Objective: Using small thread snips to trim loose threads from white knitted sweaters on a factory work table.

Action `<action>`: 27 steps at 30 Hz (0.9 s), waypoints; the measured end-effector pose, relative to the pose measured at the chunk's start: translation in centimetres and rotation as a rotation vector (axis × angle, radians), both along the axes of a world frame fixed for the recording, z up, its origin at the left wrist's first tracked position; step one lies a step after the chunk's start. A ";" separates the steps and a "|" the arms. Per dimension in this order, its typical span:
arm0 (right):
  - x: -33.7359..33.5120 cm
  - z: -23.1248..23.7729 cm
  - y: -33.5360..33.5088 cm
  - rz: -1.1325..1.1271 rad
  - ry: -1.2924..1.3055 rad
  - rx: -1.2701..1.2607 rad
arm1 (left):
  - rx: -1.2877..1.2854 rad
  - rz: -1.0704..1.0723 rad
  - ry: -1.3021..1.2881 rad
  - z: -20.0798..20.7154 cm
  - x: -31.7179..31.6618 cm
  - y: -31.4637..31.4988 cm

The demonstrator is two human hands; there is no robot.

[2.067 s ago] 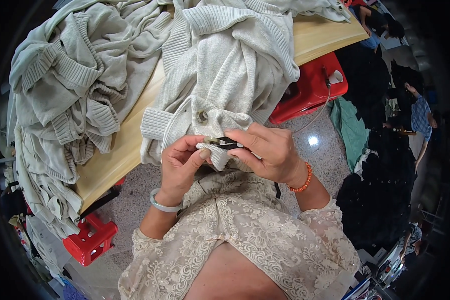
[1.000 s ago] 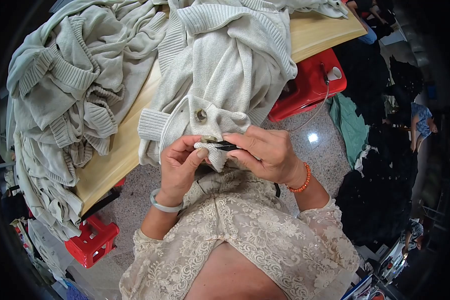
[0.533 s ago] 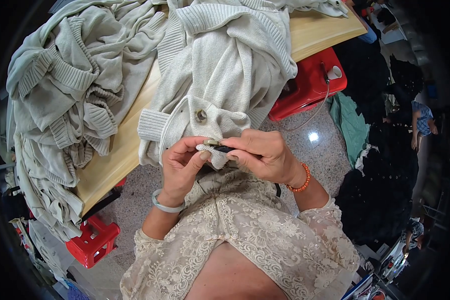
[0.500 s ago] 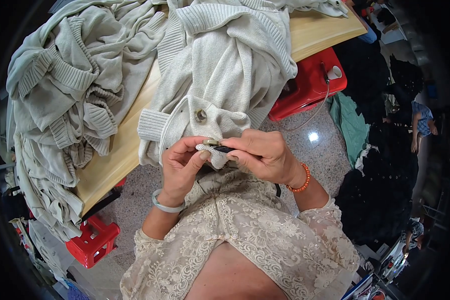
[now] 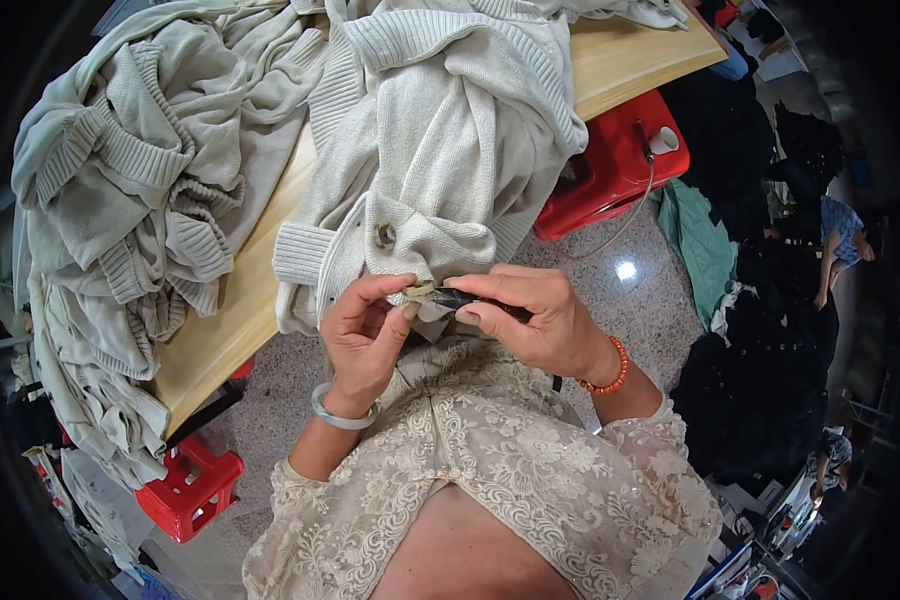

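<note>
A cream knitted cardigan (image 5: 435, 150) hangs over the table's edge toward my lap. My left hand (image 5: 362, 338) is closed, thumb and forefinger pinching an olive-brown button (image 5: 421, 290) at the knit's lower edge. From the right, my right hand (image 5: 538, 318) grips a small black pointed tool (image 5: 456, 298), its tip against the button; its exact kind is hidden by my fingers. Just above on the same knit, another brownish button (image 5: 384, 235) shows, beside a ribbed cuff (image 5: 303, 253).
More cream knitwear (image 5: 130, 190) is heaped on the left of the wooden table (image 5: 205, 345). A red stool (image 5: 620, 165) bearing a white cup (image 5: 663, 141) stands right of it. Another red stool (image 5: 188, 487) is lower left. Green cloth (image 5: 698, 245) and dark fabric (image 5: 750, 390) lie right.
My right hand has turned slightly, and more of the black tool shows at the button. The button is tilted differently between my left fingers. The cardigan has shifted a little left in view.
</note>
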State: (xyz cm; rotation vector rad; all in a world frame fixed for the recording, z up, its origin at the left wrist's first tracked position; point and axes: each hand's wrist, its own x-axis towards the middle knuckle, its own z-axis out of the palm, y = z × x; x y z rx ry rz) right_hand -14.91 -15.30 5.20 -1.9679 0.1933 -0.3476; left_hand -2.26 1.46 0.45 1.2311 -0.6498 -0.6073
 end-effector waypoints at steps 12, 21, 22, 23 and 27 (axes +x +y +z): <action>0.0 -0.4 0.1 0.010 -0.006 0.080 | -0.006 0.030 0.037 -0.3 -0.6 -0.1; 0.1 -0.2 0.1 -0.013 0.008 0.086 | -0.034 0.027 0.057 -0.5 -0.6 -0.3; 0.1 -0.3 0.1 -0.014 0.012 0.094 | -0.034 0.027 0.057 -0.5 -0.6 -0.3; 0.1 -0.3 0.0 -0.014 0.012 0.095 | -0.043 0.028 0.040 -0.5 -0.6 -0.3; 0.1 -0.5 0.0 0.003 0.001 0.129 | -0.062 0.033 0.007 -0.4 -0.6 -0.5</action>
